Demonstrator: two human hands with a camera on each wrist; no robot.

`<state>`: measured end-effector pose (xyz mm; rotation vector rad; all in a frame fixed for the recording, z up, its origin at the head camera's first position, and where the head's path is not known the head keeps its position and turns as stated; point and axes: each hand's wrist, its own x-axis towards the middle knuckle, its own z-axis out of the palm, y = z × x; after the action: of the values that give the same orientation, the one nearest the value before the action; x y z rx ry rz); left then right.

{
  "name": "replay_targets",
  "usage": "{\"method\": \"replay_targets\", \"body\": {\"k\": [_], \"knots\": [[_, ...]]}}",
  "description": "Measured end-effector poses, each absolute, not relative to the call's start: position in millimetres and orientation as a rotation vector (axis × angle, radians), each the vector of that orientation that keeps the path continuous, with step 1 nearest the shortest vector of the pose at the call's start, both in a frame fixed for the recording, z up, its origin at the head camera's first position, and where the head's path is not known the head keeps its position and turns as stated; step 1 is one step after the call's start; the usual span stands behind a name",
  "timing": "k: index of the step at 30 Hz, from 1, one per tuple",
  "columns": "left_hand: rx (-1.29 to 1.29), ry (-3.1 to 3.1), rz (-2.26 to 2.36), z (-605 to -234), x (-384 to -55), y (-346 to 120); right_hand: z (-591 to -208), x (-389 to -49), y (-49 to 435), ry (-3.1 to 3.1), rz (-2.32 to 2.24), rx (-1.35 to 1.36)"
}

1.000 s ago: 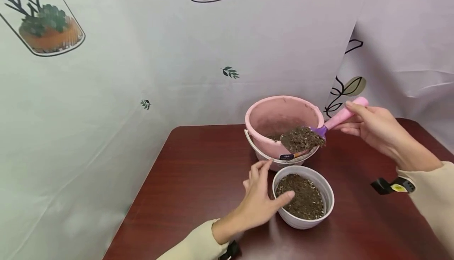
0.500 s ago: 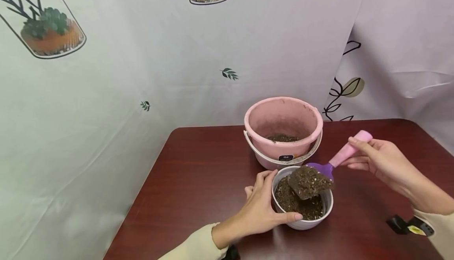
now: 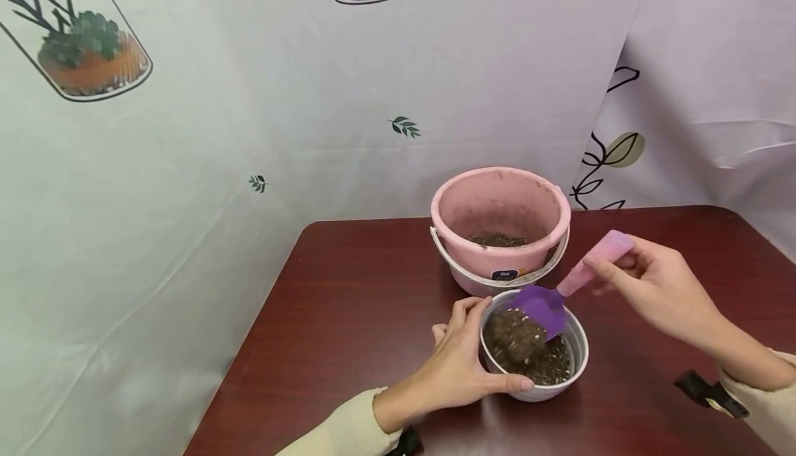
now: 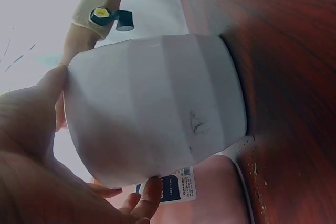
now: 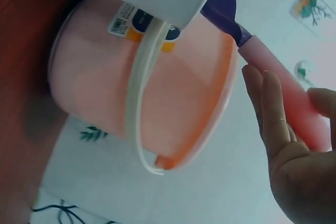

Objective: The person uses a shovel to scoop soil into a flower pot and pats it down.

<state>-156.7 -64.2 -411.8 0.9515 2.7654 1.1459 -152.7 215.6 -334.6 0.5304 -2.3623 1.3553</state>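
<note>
A white plastic flowerpot [image 3: 539, 392] with dark soil [image 3: 550, 365] in it stands upright on the table. My left hand [image 3: 457, 363] holds it from the left, thumb along the near rim and fingers round the far side; the left wrist view shows the pot's ribbed wall [image 4: 157, 103] between them. My right hand [image 3: 665, 290] grips the pink handle of a small trowel [image 3: 593, 262]. Its purple blade is tipped down inside the pot, the back of the blade showing, with blurred soil at its tip. In the right wrist view the fingers wrap the trowel handle [image 5: 286, 95].
Right behind the flowerpot stands a pink bucket [image 3: 500, 262] with some soil at its bottom and its white handle [image 3: 448, 262] hanging down in front. The dark red wooden table [image 3: 336, 318] ends at a light printed cloth [image 3: 323, 83] behind.
My right hand has brought the soil-laden trowel from over the bucket to the flowerpot and turned its blade, tipping the soil in. My left hand has closed onto the pot's rim.
</note>
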Motion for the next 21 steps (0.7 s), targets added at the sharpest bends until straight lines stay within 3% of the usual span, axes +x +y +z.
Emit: {"method": "replay_targets", "body": {"k": [6,11,21], "knots": [[0.930,2.772,1.113,-409.0,-155.0,-64.4,-323.3,-149.1,211.0,-2.158,1.135,0.860],[0.950,2.761,1.095,-406.8,-158.1,-62.5,-314.4,-150.8,215.3,-1.897,1.242,1.176],[0.948,2.669,1.237,-393.0,-173.7,-73.5,-318.0,-162.1,235.1,-1.824,1.621,1.109]]}}
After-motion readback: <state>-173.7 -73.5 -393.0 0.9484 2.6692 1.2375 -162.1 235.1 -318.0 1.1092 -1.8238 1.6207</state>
